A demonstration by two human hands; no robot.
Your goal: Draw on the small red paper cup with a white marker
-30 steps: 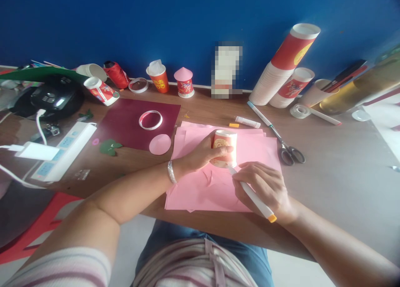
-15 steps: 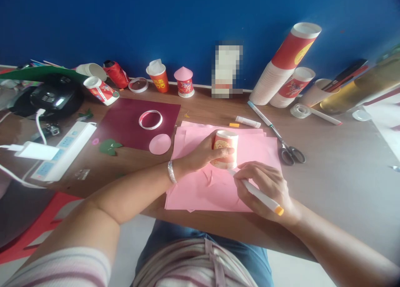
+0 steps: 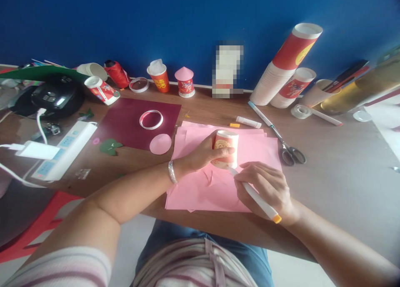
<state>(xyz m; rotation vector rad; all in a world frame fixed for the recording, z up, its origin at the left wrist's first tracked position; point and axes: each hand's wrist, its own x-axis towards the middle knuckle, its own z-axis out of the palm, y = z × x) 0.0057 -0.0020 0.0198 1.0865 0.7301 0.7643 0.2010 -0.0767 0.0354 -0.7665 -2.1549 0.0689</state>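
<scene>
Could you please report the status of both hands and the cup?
Left hand gripping printed cup. Right hand holding white marker, tip near cup's lower edge. Pink paper beneath; nothing visibly blocking.

Red cup (image 3: 226,143) bears gold print; white marker (image 3: 260,201) slants at its edge.

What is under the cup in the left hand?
Pink paper sheets show around the cup; the area directly beneath is hidden by the cup and left hand, so contact can't be told.
</scene>
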